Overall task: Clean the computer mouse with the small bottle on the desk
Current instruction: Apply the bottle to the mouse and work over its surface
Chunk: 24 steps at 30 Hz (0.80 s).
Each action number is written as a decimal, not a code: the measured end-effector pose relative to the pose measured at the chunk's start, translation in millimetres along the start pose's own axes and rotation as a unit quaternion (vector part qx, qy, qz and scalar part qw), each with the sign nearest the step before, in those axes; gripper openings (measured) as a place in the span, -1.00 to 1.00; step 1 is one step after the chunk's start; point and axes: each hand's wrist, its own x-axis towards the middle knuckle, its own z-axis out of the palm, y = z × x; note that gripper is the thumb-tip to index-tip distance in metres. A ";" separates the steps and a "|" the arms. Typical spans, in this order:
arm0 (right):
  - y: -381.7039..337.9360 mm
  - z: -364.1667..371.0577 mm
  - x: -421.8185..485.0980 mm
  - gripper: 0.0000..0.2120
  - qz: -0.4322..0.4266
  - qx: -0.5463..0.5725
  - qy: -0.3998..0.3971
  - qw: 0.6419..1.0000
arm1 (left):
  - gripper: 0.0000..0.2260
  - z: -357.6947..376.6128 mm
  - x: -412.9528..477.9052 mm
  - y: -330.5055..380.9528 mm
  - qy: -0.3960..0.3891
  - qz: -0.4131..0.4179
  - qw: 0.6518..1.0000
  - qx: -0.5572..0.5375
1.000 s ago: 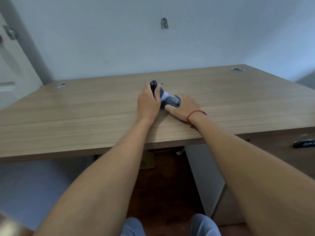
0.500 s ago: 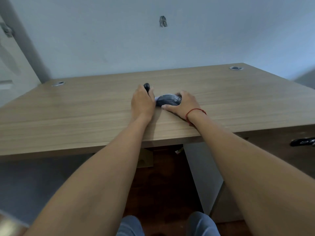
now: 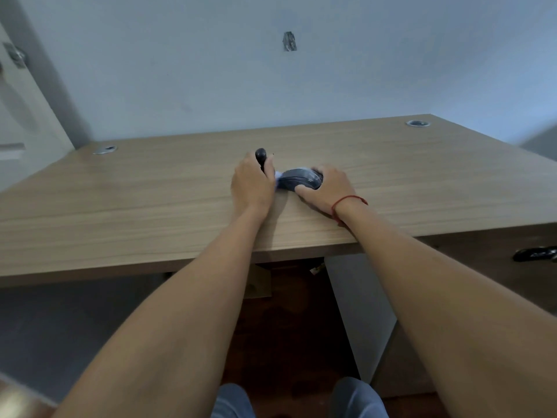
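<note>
One mouse [image 3: 301,179], one bottle [image 3: 261,156], two hands.

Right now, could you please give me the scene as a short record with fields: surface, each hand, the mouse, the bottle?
surface: wooden desk, against a pale wall
left hand: closed around the small bottle, dark top sticking out above the fingers
right hand: holding the computer mouse on the desk, thumb on its near side
mouse: dark, lying between the two hands
bottle: next to the mouse's left end; something pale shows between them, contact unclear
right wrist: red string
</note>
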 end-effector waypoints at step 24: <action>-3.8 4.2 -2.3 -0.39 -0.012 -0.072 0.027 0.997 | -0.72 -1.2 1.5 -1.8 -0.020 -0.024 0.998 -0.051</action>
